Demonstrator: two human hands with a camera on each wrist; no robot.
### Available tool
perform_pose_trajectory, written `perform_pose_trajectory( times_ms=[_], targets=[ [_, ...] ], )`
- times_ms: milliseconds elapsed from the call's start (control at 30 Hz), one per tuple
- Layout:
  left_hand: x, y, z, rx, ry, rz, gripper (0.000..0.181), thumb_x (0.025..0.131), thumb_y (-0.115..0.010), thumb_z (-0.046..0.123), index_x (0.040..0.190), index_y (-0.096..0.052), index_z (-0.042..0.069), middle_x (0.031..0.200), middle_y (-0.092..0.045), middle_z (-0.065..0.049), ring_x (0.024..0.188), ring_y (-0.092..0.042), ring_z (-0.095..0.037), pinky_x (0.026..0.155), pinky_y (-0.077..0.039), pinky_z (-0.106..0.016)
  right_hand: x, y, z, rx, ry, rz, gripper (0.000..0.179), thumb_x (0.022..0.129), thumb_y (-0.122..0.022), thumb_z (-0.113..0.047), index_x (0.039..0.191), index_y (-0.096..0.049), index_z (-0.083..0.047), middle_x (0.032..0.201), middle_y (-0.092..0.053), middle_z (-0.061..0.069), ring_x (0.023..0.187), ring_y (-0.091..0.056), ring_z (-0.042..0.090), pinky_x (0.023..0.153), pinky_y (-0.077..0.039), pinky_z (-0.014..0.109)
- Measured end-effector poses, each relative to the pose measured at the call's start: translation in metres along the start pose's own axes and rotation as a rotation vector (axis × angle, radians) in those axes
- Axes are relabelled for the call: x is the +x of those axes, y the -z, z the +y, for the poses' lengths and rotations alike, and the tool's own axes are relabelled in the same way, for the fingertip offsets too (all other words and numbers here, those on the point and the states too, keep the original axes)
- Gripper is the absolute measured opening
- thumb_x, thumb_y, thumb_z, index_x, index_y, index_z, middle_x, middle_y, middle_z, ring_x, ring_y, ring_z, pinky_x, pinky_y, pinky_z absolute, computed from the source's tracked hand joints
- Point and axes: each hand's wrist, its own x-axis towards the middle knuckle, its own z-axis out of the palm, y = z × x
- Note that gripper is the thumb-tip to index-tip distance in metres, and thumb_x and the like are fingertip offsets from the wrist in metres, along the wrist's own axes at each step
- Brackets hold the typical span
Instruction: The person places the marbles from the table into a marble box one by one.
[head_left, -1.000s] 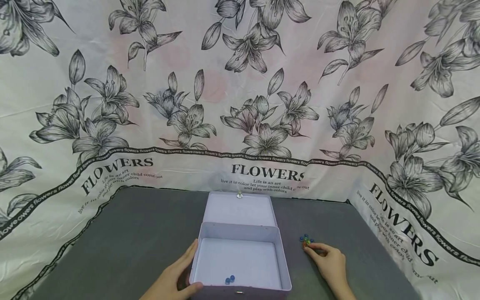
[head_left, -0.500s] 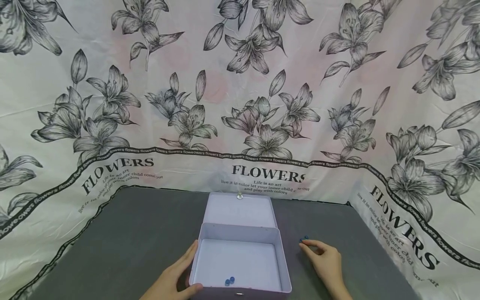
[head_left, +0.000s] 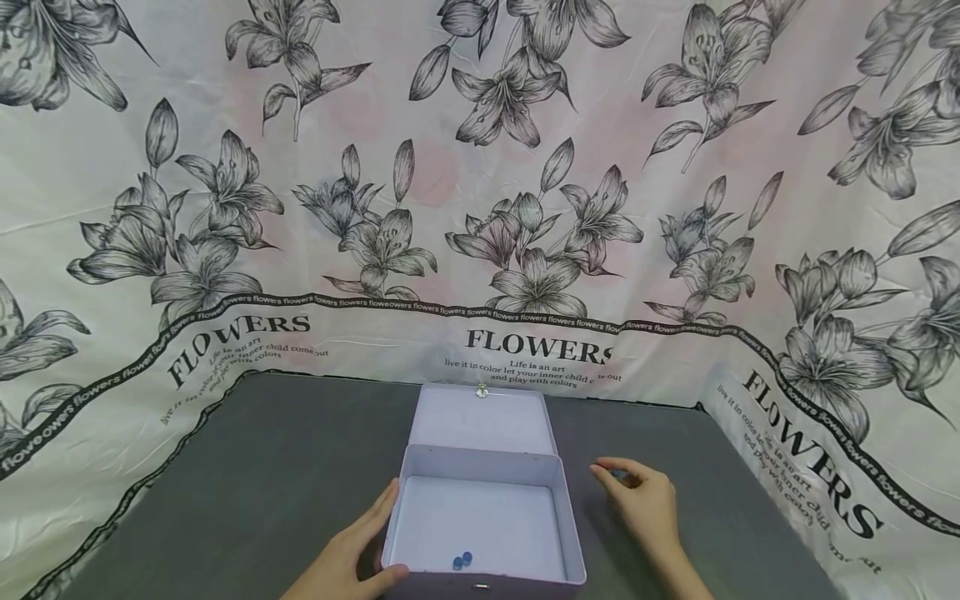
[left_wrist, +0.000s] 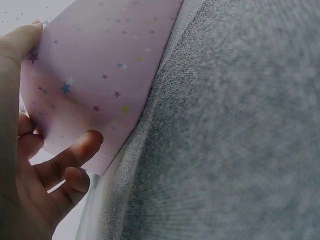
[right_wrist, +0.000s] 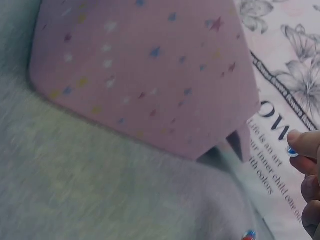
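A lidded box (head_left: 567,533), lavender inside and pink with small stars outside, stands open with its lid (head_left: 480,421) tipped back. My left hand (head_left: 348,546) holds the box's near left corner, thumb at the front rim and fingers along the side. Two small blue beads (head_left: 462,561) lie inside near the front wall. To the right of the box, my right hand (head_left: 645,504) pinches a small shiny blue bead (right_wrist: 292,150) between thumb and forefinger. A red-and-blue bead (right_wrist: 248,235) shows at the bottom edge of the right wrist view. The right fingers hide what lies behind them.
A dark grey cloth (head_left: 300,467) covers the table. Behind and on both sides hangs a white curtain (head_left: 525,250) with flower drawings and lettering. The lid reaches back almost to the curtain.
My right hand has moved slightly up and left, away from where it was over the cluster of colored beads. The left hand, the box and the two beads inside stay put.
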Motion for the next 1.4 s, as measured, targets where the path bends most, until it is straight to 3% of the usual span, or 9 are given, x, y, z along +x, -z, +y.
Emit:
perform_pose_trajectory(
  times_ms=[267, 500, 667, 1000, 1400],
  targets=[
    [-0.002, 0.003, 0.000, 0.018, -0.017, 0.000, 0.101, 0.096, -0.076, 0.050, 0.170, -0.020, 0.010, 0.176, -0.016, -0.010, 0.158, -0.024, -0.046, 0.115, -0.032, -0.075, 0.010, -0.014, -0.029, 0.108, 0.018, -0.015, 0.012, 0.086, -0.091, -0.022, 0.095, -0.086, -0.016, 0.051, -0.051, -0.003, 0.043, -0.039, 0.005, 0.040, -0.032, 0.021],
    [0.000, 0.002, -0.001, 0.036, -0.062, 0.007, 0.098, 0.097, -0.075, 0.048, 0.170, -0.021, 0.011, 0.175, -0.019, -0.013, 0.157, -0.028, -0.045, 0.114, -0.035, -0.072, 0.012, -0.033, -0.056, 0.182, 0.113, -0.040, 0.010, 0.086, -0.090, -0.014, 0.094, -0.086, -0.012, 0.057, -0.059, 0.002, 0.050, -0.042, 0.005, 0.044, -0.032, 0.020],
    [0.001, 0.003, 0.000, 0.048, -0.078, 0.012, 0.097, 0.098, -0.075, 0.047, 0.170, -0.021, 0.012, 0.175, -0.021, -0.014, 0.156, -0.031, -0.045, 0.114, -0.037, -0.071, 0.011, -0.048, -0.070, 0.223, 0.151, -0.076, 0.010, 0.085, -0.091, -0.015, 0.094, -0.086, -0.013, 0.057, -0.056, 0.001, 0.050, -0.040, 0.004, 0.044, -0.033, 0.020],
    [-0.001, 0.002, 0.002, 0.028, -0.041, 0.011, 0.098, 0.097, -0.075, 0.049, 0.169, -0.022, 0.009, 0.176, -0.019, -0.013, 0.157, -0.029, -0.046, 0.114, -0.035, -0.072, 0.008, -0.071, -0.101, 0.213, 0.210, -0.148, 0.012, 0.086, -0.091, -0.025, 0.095, -0.086, -0.019, 0.066, -0.069, -0.005, 0.052, -0.047, 0.007, 0.046, -0.034, 0.019],
    [-0.001, 0.000, 0.002, 0.037, -0.050, 0.034, 0.099, 0.095, -0.076, 0.049, 0.170, -0.023, 0.011, 0.175, -0.020, -0.014, 0.156, -0.031, -0.047, 0.112, -0.040, -0.070, 0.003, -0.092, -0.133, 0.237, 0.315, -0.247, 0.013, 0.087, -0.090, -0.024, 0.097, -0.086, -0.017, 0.056, -0.059, -0.008, 0.046, -0.040, 0.002, 0.043, -0.029, 0.019]
  ],
)
